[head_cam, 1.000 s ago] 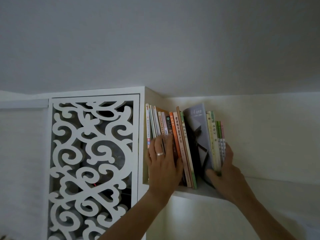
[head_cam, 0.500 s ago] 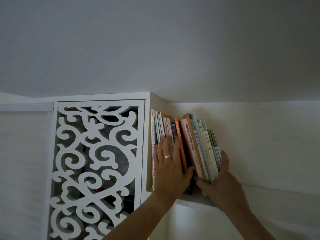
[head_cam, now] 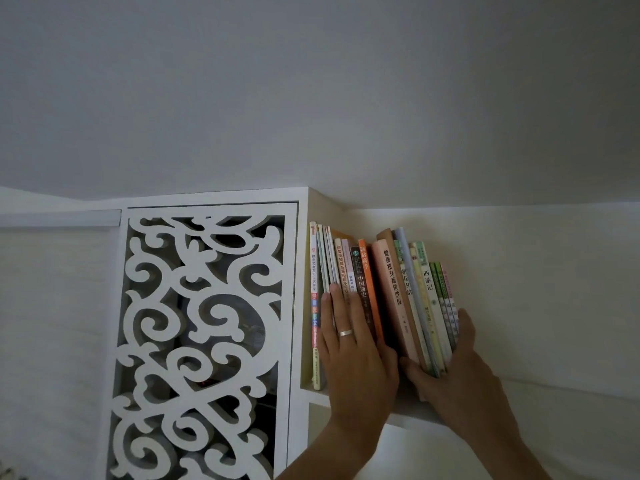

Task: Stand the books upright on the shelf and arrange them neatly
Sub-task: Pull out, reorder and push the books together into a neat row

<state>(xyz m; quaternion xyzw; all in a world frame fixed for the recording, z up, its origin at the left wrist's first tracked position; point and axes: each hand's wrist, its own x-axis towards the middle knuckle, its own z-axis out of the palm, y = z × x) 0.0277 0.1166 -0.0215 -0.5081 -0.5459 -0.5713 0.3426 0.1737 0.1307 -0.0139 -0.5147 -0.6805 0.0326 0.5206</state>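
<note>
- Books [head_cam: 388,299]: a row of thin, stiff paperbacks on the white shelf [head_cam: 408,415], beside the carved panel [head_cam: 204,341]. They look light but likely to slip and topple; best pressed from the outer cover and the spines.
- Left hand [head_cam: 353,355]: fingers straight, flat against the left spines, grasping nothing.
- Right hand [head_cam: 450,372]: curled round the leaning right-hand bunch, thumb on the near spines, fingers on the far right cover.

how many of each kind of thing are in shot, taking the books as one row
hands: 2, the left hand and the right hand
ring: 1
row of books: 1
shelf: 1
cut-out panel: 1
total: 6
</note>
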